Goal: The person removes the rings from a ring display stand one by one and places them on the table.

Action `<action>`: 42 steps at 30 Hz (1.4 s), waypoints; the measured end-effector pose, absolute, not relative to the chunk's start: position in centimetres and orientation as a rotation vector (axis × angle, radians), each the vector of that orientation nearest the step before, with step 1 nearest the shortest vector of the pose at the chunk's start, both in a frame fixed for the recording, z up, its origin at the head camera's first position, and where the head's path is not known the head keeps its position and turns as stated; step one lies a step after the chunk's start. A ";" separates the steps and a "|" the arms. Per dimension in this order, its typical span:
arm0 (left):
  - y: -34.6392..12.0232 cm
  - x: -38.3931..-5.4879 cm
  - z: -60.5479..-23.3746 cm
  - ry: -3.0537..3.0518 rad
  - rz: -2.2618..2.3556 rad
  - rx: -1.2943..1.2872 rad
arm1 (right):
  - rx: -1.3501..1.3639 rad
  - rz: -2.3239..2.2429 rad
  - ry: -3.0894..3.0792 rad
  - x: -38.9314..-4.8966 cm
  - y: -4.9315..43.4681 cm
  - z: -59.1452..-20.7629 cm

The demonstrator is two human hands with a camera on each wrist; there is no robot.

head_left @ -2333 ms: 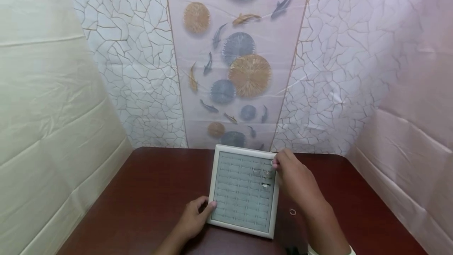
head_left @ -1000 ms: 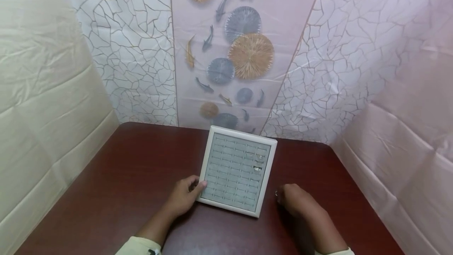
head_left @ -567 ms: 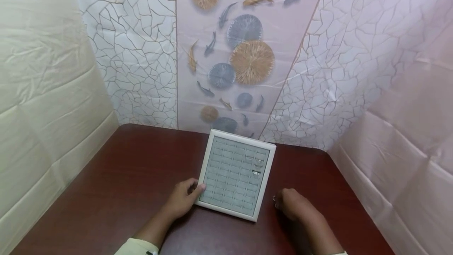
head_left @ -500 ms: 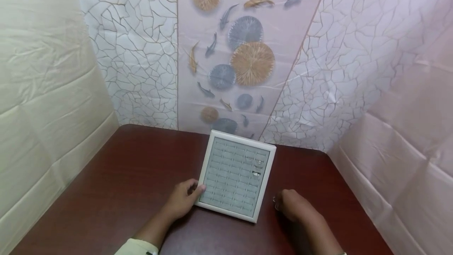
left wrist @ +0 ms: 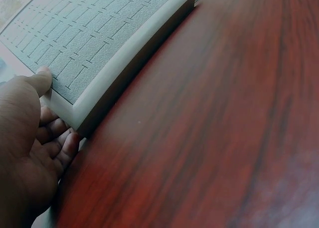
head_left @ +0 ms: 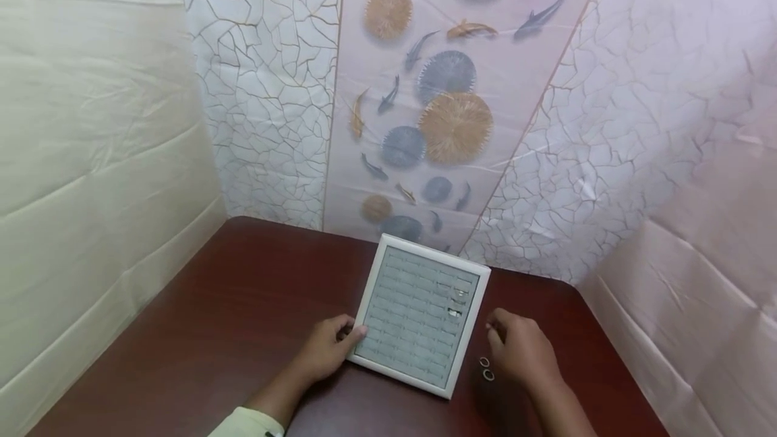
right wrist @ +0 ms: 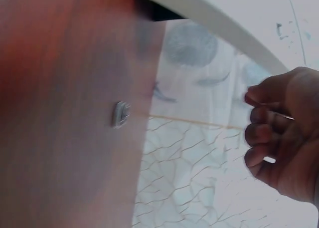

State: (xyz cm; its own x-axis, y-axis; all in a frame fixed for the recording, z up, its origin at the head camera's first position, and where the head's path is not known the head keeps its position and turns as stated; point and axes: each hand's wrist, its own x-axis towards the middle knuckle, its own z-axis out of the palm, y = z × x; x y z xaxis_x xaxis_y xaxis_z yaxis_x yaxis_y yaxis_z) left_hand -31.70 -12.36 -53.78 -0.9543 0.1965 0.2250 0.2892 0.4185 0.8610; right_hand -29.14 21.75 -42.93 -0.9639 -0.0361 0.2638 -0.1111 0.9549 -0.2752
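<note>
A white-framed ring display tray [head_left: 400, 377] with a slotted grey-blue pad tilts upright on the table. My left hand [head_left: 328, 351] holds its lower left corner, thumb [left wrist: 44, 81] over the front and fingers curled behind the edge. Several rings [head_left: 454, 313] sit in the slots near its upper right. To the tray's right, my right hand [head_left: 527, 351] is raised above the table with its fingers loosely bent. Nothing shows between those fingertips in the right wrist view. Below them, two loose rings [head_left: 488, 375] lie close together on the table, one overlapping the other in the right wrist view.
The dark red-brown table [head_left: 243, 302] has a glossy wood-grain top. Behind it hangs a patterned cloth [head_left: 273, 100] with fish and round motifs. Cream cloth [head_left: 103, 154] closes off the left side, and pinkish cloth [head_left: 698, 255] the right.
My right hand takes a ring from the tray's top right corner down to the table, lets it go beside the other, then lifts off. My left hand keeps holding the tray.
</note>
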 end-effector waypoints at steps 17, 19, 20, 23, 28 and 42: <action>-12.5 -31.5 -54.2 -2.507 -1.628 -0.464 | 0.347 0.340 -2.417 -28.8 16.7 -40.2; -12.6 -31.6 -54.3 -2.509 -1.622 -0.468 | 0.349 0.320 -2.453 -28.9 16.2 -40.2; -12.6 -31.6 -54.3 -2.513 -1.618 -0.466 | 0.351 0.313 -2.465 -29.0 16.0 -40.2; -12.5 -31.7 -54.3 -2.521 -1.606 -0.469 | 0.362 0.316 -2.478 -29.2 15.5 -40.3; -12.6 -31.7 -54.1 -2.509 -1.605 -0.474 | 0.404 0.327 -2.427 -29.6 14.7 -40.3; -12.4 -31.3 -53.6 -2.494 -1.586 -0.466 | 0.388 0.356 -2.434 -29.7 13.7 -40.8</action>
